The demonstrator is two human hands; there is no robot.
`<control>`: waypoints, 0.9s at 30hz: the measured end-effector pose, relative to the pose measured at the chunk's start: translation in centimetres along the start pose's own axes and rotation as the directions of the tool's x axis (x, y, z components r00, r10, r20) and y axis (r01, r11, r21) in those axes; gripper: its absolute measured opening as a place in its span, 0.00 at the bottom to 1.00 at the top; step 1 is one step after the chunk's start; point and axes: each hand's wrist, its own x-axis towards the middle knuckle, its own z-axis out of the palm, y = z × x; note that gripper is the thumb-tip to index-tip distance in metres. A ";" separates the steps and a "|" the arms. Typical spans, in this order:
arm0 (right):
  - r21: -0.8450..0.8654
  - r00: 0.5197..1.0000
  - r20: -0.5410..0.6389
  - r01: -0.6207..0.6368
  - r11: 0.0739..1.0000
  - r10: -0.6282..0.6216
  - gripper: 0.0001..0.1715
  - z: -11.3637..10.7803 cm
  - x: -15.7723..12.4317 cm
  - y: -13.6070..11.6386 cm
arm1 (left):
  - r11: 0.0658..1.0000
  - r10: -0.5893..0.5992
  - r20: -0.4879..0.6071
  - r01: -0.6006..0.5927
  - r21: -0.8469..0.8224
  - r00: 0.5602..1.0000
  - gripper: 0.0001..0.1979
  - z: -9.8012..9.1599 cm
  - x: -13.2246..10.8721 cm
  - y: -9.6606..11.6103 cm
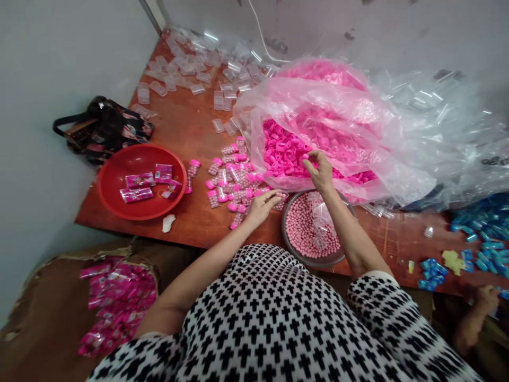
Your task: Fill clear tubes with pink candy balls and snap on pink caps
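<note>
My right hand (319, 168) reaches into the mouth of a big clear plastic bag (314, 101) full of pink caps (284, 151), its fingertips pinched on one pink cap. My left hand (263, 204) is curled around a small clear tube filled with pink candy, just left of a metal bowl (287, 239) that holds pink candy balls (304, 225). A pile of filled, pink-capped tubes (230, 183) lies on the wooden table (186, 127) to the left of that hand.
A red bowl (115, 175) with pink packets sits at the left. Empty clear tubes (191, 69) lie scattered at the back. A black handbag (101, 127) hangs off the table's left edge. Pink packets (117, 302) fill a box below. Blue caps (483, 233) lie at right, near another person's hand (487, 300).
</note>
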 end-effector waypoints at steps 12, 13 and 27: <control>-0.072 0.898 0.320 0.342 0.937 -0.303 0.19 -3.2 -11.2 -3.4 | 0.948 0.190 0.079 -0.204 0.245 0.979 0.14 2.6 -1.6 0.5; -0.082 0.894 0.316 0.358 0.930 -0.317 0.19 -3.3 -11.7 -3.3 | 0.942 0.205 0.091 -0.222 0.252 0.974 0.13 2.7 -1.8 0.6; 0.424 0.963 0.269 -0.146 0.894 0.029 0.21 -4.1 -14.4 -4.1 | 0.997 0.019 0.108 -0.011 -0.071 0.994 0.18 3.8 -2.9 1.7</control>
